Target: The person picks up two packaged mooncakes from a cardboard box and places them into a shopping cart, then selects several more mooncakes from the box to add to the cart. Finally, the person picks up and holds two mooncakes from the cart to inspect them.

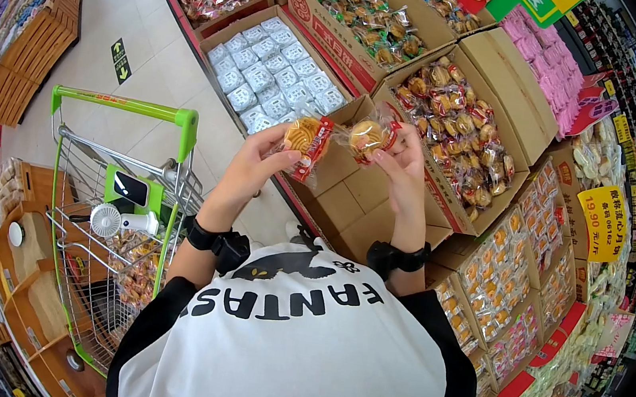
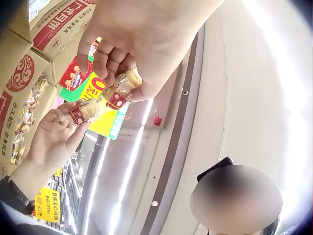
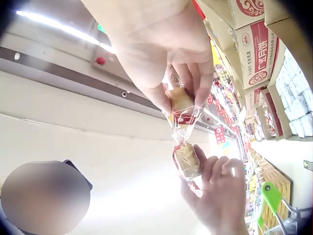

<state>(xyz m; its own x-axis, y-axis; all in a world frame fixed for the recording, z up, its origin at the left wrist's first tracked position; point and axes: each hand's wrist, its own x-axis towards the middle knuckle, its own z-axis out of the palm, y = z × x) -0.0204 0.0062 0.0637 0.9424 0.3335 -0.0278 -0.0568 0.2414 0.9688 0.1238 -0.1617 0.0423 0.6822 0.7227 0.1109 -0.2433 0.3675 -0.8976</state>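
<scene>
My left hand [image 1: 256, 165] pinches a wrapped round pastry with a red label [image 1: 308, 146] between thumb and fingers. Close beside it, my right hand [image 1: 401, 173] pinches a second wrapped pastry [image 1: 368, 138]. Clear wrapping of the two pastries meets or nearly meets between the hands, above an open cardboard box [image 1: 348, 211]. In the left wrist view, the left hand's pastry [image 2: 122, 89] and the right hand's pastry [image 2: 84, 112] appear nearly end to end. The right wrist view shows clear film between the right hand's pastry [image 3: 182, 105] and the left hand's [image 3: 188, 161].
Boxes of white packets [image 1: 274, 72] and of wrapped pastries [image 1: 460, 129] stand around the open box. A green-handled shopping cart [image 1: 126, 103] is at the left, holding a small fan [image 1: 107, 220] and a phone [image 1: 130, 188]. A yellow price sign [image 1: 602, 224] hangs at the right.
</scene>
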